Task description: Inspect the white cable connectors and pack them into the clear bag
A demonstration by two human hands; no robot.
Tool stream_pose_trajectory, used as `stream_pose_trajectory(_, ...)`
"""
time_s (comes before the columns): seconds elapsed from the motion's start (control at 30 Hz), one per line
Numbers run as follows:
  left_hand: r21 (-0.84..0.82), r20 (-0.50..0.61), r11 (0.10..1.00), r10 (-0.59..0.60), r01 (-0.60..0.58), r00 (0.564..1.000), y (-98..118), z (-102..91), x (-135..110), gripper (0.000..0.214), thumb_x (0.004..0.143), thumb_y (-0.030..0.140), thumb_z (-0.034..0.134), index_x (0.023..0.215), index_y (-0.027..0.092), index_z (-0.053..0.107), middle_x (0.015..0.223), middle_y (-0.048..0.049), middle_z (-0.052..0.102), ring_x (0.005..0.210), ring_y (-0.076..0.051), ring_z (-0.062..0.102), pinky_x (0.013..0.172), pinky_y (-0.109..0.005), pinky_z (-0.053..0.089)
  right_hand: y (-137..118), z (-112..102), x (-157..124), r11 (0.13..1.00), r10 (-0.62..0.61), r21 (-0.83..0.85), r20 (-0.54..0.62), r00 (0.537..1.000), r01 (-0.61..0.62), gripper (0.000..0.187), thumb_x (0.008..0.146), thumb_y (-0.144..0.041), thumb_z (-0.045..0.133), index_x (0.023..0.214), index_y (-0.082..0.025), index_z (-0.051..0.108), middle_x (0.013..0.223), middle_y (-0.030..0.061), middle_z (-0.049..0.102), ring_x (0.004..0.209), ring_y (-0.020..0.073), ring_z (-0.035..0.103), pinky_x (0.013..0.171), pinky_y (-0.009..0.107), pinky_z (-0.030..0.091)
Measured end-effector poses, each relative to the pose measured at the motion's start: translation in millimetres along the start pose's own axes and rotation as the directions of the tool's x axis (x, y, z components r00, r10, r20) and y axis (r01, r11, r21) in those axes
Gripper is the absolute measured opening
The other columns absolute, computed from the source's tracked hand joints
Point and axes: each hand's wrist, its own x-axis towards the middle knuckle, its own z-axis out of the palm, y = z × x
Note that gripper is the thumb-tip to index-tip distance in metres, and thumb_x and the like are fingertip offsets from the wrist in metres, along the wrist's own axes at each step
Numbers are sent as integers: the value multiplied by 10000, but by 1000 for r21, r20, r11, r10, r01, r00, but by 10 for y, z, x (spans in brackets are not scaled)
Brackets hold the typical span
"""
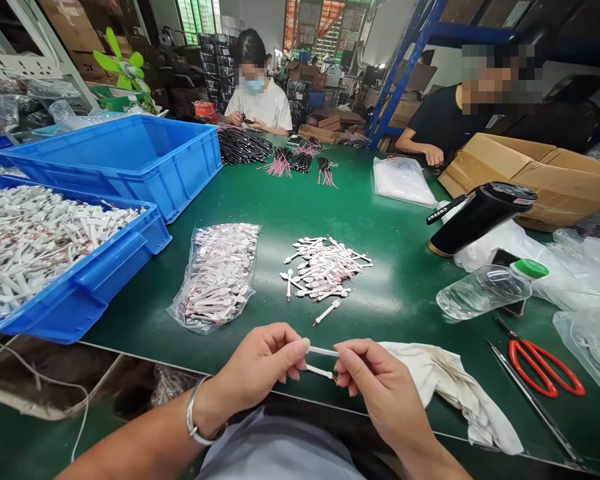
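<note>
My left hand [260,363] and my right hand [380,387] meet at the near edge of the green table [280,207]. Both pinch the same two small white stick-like parts [323,361], one above the other, held between the fingertips. A silver bracelet circles my left wrist. Just beyond the hands lies a single loose white part [327,312], and past it a loose pile of the same white parts [325,268]. A clear bag of such parts [217,275] lies to the left of the pile.
Two blue bins [130,157] stand at left, the nearer one [87,290] full of white parts. A white cloth [455,387], red scissors [543,363], a plastic bottle [485,290], a black tumbler [480,213] and a cardboard box [545,177] are at right. Two people sit across the table.
</note>
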Motion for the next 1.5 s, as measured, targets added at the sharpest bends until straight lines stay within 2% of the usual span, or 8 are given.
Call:
stream_pose_trajectory(0.17, 348, -83, 929, 165, -127, 983, 1, -24, 13, 247, 853, 380, 492, 802, 152, 572, 739, -29, 604, 673, -133, 542, 629, -261, 436, 40, 4, 36, 992, 10, -123, 61, 998, -2, 294, 800, -457, 563, 730, -177, 620, 585, -19, 573, 514, 98, 536, 466, 194, 405)
stream_pose_trajectory(0.3, 740, 79, 579, 429, -342, 900, -99, -46, -4, 275, 822, 258, 563, 1091, 202, 559, 1029, -64, 599, 944, -206, 513, 827, -359, 404, 140, -62, 139, 898, -42, -419, 224, 974, 135, 287, 883, -402, 449, 769, -196, 612, 643, -11, 601, 574, 121, 561, 566, 232, 453)
stream_pose_trajectory(0.53, 856, 190, 377, 405, -353, 894, -250, -8, -18, 132, 868, 199, 492, 929, 212, 608, 926, -31, 599, 863, -187, 486, 776, -354, 381, 89, -104, 522, -56, -357, -809, 563, 745, 585, 289, 849, -90, 440, 1075, -156, 607, 932, 109, 643, 804, 223, 562, 640, 309, 435)
stream_pose_trajectory(0.67, 850, 175, 398, 405, -345, 897, -224, -10, -26, 95, 838, 203, 541, 899, 204, 614, 911, -31, 603, 861, -184, 488, 772, -344, 383, 44, -3, 675, -210, -285, -675, 734, 616, 707, 344, 788, -39, 487, 1106, -120, 590, 845, 108, 651, 778, 225, 552, 612, 309, 425)
stream_pose_trajectory(0.83, 814, 142, 459, 434, -355, 889, -215, -43, -46, 130, 825, 214, 557, 944, 207, 607, 931, -40, 614, 871, -186, 508, 789, -350, 397, 76, -4, 670, -136, -350, -679, 714, 606, 721, 388, 803, -21, 424, 1154, -120, 557, 754, 79, 635, 699, 202, 553, 597, 307, 443)
stream_pose_trajectory(1.03, 702, 21, 539, 638, -465, 770, -283, -64, -50, 462, 786, 227, 616, 1214, 198, 446, 1097, -88, 602, 979, -198, 534, 871, -358, 419, -18, 62, 383, 953, -273, -131, 18, 962, 273, 302, 833, -279, 552, 1127, -241, 491, 808, 1, 605, 679, 131, 603, 578, 258, 519)
stream_pose_trajectory(1.2, 566, -39, 662, 617, -491, 786, -289, 5, -73, 221, 820, 213, 566, 1041, 194, 567, 811, -31, 657, 720, -141, 567, 697, -264, 446, -35, 173, 120, 971, -88, 220, -17, 996, 89, 291, 733, -311, 683, 996, -233, 585, 790, -3, 638, 645, 110, 609, 610, 251, 527)
stream_pose_trajectory(1.5, 40, 20, 998, 54, -54, 998, -53, -36, -110, 348, 843, 441, 479, 699, 142, 587, 525, 13, 538, 513, -96, 478, 557, -218, 393, -93, 59, 38, 991, -15, -131, 66, 998, 23, 287, 753, -454, 618, 676, -179, 653, 574, -2, 595, 546, 114, 512, 515, 231, 413)
